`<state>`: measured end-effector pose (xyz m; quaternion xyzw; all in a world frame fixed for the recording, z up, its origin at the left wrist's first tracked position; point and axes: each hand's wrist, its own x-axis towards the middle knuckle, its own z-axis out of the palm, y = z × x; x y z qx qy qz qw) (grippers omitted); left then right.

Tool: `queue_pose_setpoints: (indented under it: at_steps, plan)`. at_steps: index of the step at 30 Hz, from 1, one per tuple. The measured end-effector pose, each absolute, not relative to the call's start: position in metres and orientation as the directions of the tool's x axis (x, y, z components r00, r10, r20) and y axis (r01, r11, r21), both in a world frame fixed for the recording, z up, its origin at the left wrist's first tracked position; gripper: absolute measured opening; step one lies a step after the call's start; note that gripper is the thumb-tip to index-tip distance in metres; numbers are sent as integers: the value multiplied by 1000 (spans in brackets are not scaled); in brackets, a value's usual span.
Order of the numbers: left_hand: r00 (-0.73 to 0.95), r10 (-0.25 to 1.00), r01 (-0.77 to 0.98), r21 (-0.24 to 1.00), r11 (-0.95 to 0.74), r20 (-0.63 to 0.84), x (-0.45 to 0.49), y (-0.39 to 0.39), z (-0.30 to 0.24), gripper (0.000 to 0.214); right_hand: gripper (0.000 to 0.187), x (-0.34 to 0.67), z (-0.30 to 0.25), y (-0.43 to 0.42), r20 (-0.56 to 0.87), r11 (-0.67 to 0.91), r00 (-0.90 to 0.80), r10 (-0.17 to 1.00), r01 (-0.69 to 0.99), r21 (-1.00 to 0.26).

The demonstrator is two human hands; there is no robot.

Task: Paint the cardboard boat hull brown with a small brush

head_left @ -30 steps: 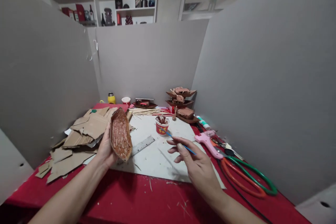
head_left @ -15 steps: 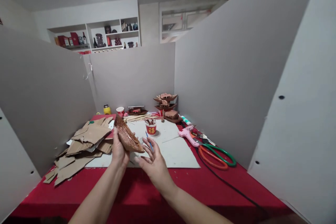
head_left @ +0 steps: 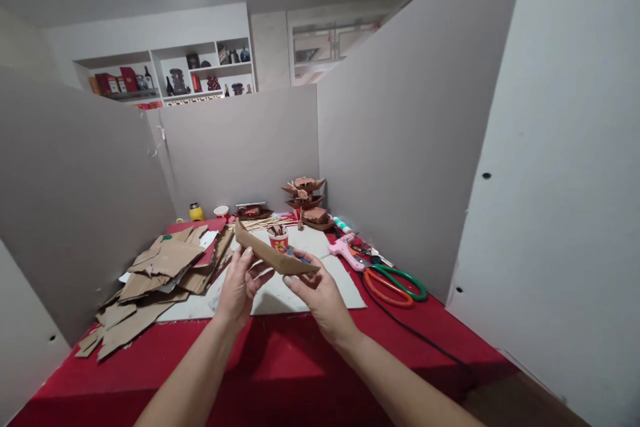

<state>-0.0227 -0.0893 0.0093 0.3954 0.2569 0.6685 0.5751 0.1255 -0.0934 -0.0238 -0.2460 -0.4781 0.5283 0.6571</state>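
A small cardboard boat (head_left: 270,255) is held up over the white board, its plain tan side facing me. My left hand (head_left: 239,287) grips its lower left edge, thumb in front and fingers underneath. On the right end, my right hand (head_left: 323,293) pinches the boat between thumb and fingers. A thin blue stick (head_left: 303,259) is tucked among the right fingers, mostly hidden behind the boat, so its kind is unclear. Just beyond the boat stands a red and white paper cup (head_left: 278,237) with brown sticks in it.
Torn cardboard pieces (head_left: 165,260) lie heaped on the left. To the right are a pink glue gun (head_left: 346,252), scissors (head_left: 395,285) with green and orange handles, and a black cord. Brown model boats (head_left: 304,197) are stacked at the back. Grey panels (head_left: 240,147) enclose the table.
The boat has turned from its glossy brown face to its plain tan side and swung nearer level. My right hand has closed on its right end. The view has shifted slightly right.
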Motion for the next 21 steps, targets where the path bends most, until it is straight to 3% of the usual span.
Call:
queue_pose_setpoints:
  at_steps: [11,21]
  plan:
    - [45,984,-498,858,-126,170,-39,-74,3,40,57,142,-37,-80,359,293,-52,932,-474,-830]
    - [177,974,-455,890,-43,138,-46,-67,-7,43,67,151,-51,-76,372,275,-77,925,-541,-795]
